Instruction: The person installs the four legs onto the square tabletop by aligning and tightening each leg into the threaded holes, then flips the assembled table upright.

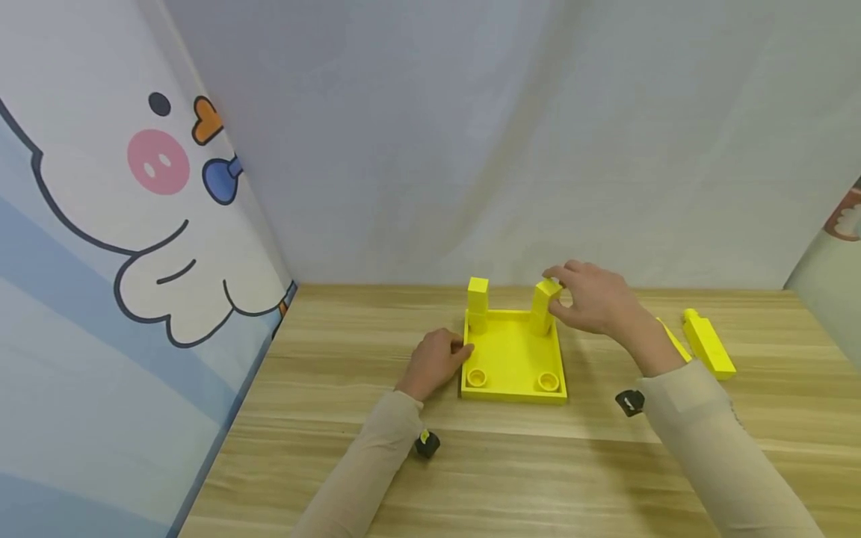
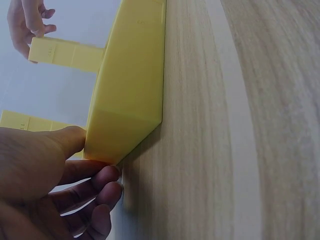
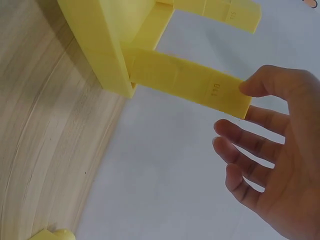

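A square yellow panel (image 1: 513, 351) with a raised rim lies on the table like a toy tabletop turned upside down. Two yellow block legs rise from its far corners: a left leg (image 1: 478, 297) and a right leg (image 1: 541, 310). Round sockets (image 1: 548, 382) show at both near corners. My right hand (image 1: 595, 299) pinches the top of the right leg between thumb and index finger, the other fingers loosely bent. That leg (image 3: 192, 85), marked with small numerals, leans slightly in the head view. With thumb and index finger, my left hand (image 2: 35, 175) grips the panel's left rim.
To the right, a loose yellow leg (image 1: 709, 345) with a round peg lies on the wood-grain table (image 1: 323, 418). Another yellow piece (image 1: 675, 340) beside it is partly hidden by my right forearm. A pale curtain (image 1: 511, 149) hangs behind the table's far edge.
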The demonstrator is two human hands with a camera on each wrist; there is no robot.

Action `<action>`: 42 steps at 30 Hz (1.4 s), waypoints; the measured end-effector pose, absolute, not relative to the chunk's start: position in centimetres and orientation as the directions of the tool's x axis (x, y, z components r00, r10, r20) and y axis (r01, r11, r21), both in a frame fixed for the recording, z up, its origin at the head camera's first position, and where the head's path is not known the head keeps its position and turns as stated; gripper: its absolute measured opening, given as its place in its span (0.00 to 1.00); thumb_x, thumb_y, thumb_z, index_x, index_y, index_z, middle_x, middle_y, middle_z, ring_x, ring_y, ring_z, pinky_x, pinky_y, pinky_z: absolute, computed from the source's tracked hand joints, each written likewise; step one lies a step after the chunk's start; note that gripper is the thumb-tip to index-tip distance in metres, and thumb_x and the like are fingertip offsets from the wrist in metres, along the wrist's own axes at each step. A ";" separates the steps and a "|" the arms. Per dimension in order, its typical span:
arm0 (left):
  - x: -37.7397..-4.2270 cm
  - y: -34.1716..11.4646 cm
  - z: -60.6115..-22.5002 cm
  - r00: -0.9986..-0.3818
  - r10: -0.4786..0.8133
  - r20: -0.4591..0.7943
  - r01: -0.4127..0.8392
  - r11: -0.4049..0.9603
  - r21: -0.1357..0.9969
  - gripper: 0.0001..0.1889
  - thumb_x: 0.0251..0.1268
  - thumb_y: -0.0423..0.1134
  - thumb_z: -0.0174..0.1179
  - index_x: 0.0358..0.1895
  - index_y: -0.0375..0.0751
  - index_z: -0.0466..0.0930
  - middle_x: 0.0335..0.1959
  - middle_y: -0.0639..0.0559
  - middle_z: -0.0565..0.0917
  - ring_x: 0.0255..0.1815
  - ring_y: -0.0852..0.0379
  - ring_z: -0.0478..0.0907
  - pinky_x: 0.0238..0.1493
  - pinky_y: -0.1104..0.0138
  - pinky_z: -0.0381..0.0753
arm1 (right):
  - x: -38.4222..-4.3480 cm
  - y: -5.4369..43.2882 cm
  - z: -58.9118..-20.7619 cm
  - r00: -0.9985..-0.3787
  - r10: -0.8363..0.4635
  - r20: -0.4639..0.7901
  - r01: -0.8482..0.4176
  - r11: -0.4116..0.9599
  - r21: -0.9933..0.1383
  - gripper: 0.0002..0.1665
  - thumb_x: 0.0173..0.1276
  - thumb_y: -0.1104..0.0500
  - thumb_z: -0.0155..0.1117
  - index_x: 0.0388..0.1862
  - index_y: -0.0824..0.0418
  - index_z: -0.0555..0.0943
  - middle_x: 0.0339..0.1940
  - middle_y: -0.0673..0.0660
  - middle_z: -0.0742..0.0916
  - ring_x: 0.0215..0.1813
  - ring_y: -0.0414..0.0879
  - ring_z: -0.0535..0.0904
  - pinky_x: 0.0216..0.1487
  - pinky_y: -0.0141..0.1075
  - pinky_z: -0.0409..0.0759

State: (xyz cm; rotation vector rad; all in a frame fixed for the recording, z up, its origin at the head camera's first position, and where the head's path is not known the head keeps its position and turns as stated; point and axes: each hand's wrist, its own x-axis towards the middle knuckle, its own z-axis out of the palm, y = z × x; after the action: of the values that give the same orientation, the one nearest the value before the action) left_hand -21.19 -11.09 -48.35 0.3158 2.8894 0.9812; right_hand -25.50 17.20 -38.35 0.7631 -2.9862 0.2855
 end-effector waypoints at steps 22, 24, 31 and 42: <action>-20.9 -11.5 -48.5 -0.972 0.233 0.020 0.196 0.765 0.614 0.24 0.76 0.43 0.59 0.17 0.47 0.64 0.15 0.57 0.60 0.18 0.62 0.56 0.22 0.71 0.54 | -25.0 16.8 -38.6 -0.899 -0.407 0.164 -0.432 0.886 -0.170 0.23 0.73 0.43 0.62 0.50 0.61 0.80 0.42 0.57 0.87 0.39 0.50 0.82 0.38 0.47 0.82; -20.9 -11.5 -48.4 -0.972 0.235 0.023 0.199 0.760 0.619 0.24 0.75 0.42 0.59 0.17 0.47 0.65 0.15 0.57 0.61 0.18 0.62 0.56 0.22 0.71 0.54 | -24.9 16.6 -38.6 -0.902 -0.397 0.170 -0.425 0.889 -0.174 0.23 0.73 0.43 0.63 0.50 0.61 0.80 0.41 0.57 0.87 0.38 0.50 0.82 0.37 0.47 0.82; -20.7 -11.7 -47.8 -0.970 0.245 -0.001 0.189 0.750 0.634 0.25 0.75 0.43 0.59 0.17 0.48 0.61 0.15 0.57 0.59 0.18 0.61 0.55 0.23 0.70 0.54 | -24.4 16.5 -38.4 -0.911 -0.370 0.180 -0.403 0.891 -0.208 0.24 0.73 0.45 0.64 0.54 0.63 0.80 0.45 0.61 0.87 0.42 0.54 0.83 0.41 0.49 0.83; -21.0 -11.9 -47.8 -0.969 0.247 -0.028 0.172 0.746 0.643 0.26 0.75 0.46 0.59 0.16 0.48 0.59 0.15 0.57 0.58 0.19 0.61 0.54 0.24 0.69 0.54 | -23.8 19.0 -39.0 -0.929 -0.348 0.129 -0.370 0.897 -0.243 0.28 0.72 0.45 0.63 0.60 0.64 0.79 0.49 0.63 0.86 0.45 0.57 0.83 0.44 0.52 0.82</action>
State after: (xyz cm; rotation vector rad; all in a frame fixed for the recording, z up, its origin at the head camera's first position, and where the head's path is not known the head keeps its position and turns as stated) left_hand -21.04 -11.93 -47.76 0.3413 2.8307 1.0264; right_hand -23.77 18.96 -39.00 0.5651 -2.9792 0.4063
